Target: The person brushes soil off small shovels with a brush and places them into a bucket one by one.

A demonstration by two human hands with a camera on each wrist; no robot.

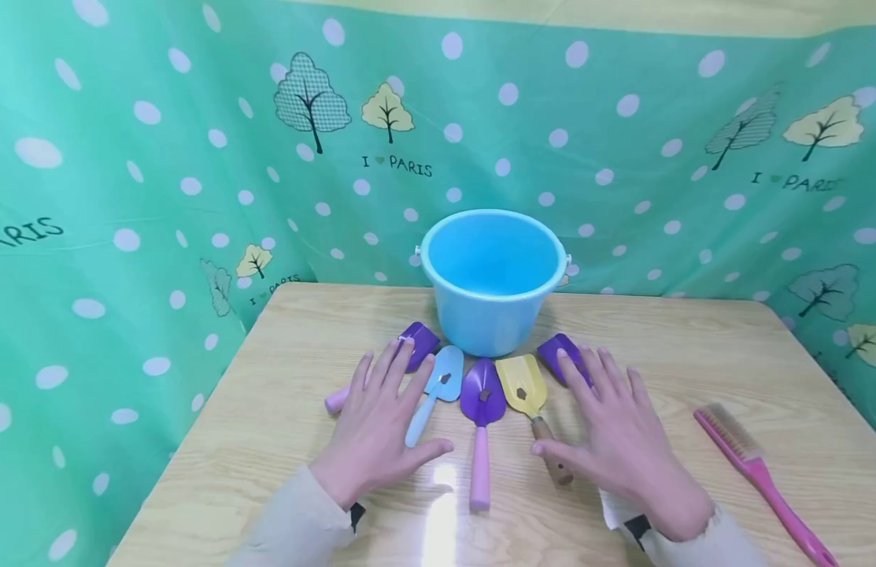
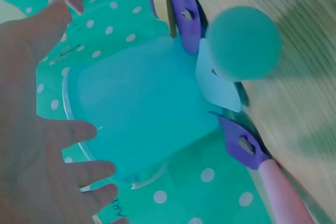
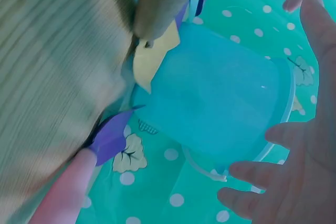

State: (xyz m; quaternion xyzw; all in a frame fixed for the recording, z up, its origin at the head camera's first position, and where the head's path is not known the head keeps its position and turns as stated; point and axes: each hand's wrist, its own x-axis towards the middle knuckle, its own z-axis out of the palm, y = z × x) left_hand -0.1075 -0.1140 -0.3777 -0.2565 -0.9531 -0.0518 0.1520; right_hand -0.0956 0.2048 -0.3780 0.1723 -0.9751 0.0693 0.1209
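Several toy garden trowels lie fanned out on the table in front of a blue bucket. In the middle is a purple trowel with a pink handle. A light blue trowel lies left of it, and a yellow trowel with a brown handle lies right. My left hand, fingers spread and palm down, is over the leftmost purple trowel and beside the light blue one. My right hand, also spread, overlaps the rightmost purple trowel in the head view. Both hands hold nothing.
A pink-handled brush with tan bristles lies at the right of the wooden table. Behind the bucket and along both sides hangs a green polka-dot cloth printed with trees.
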